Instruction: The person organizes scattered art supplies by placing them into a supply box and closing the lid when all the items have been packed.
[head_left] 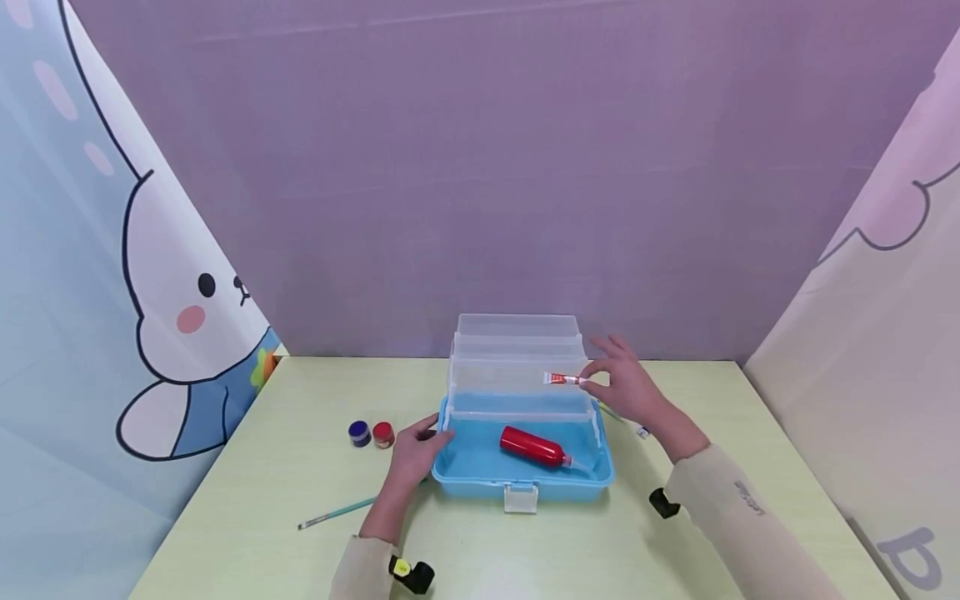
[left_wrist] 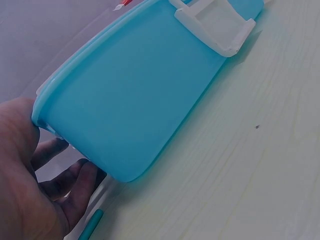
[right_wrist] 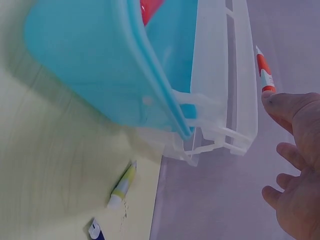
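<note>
A blue plastic box (head_left: pixel 480 490) stands with its clear lid raised and a white latch (head_left: pixel 521 498) at its front. Inside it lies a red bottle (head_left: pixel 534 447) with a clear nozzle. My left hand (head_left: pixel 412 458) holds the box's left wall, thumb over the rim and fingers outside, as the left wrist view also shows. Above the box, by the raised trays, my right hand (head_left: pixel 626 387) pinches a small red-and-white paint tube (head_left: pixel 562 379) by one end, between thumb and forefinger. In the right wrist view the tube (right_wrist: pixel 265 72) points away from the hand.
Left of the box stand a blue paint pot (head_left: pixel 359 433) and a red paint pot (head_left: pixel 383 434). A teal paintbrush (head_left: pixel 337 514) lies in front of them, partly behind my left wrist. Right of the box lie a yellow tube (right_wrist: pixel 123 185) and a dark blue tube (right_wrist: pixel 95 230).
</note>
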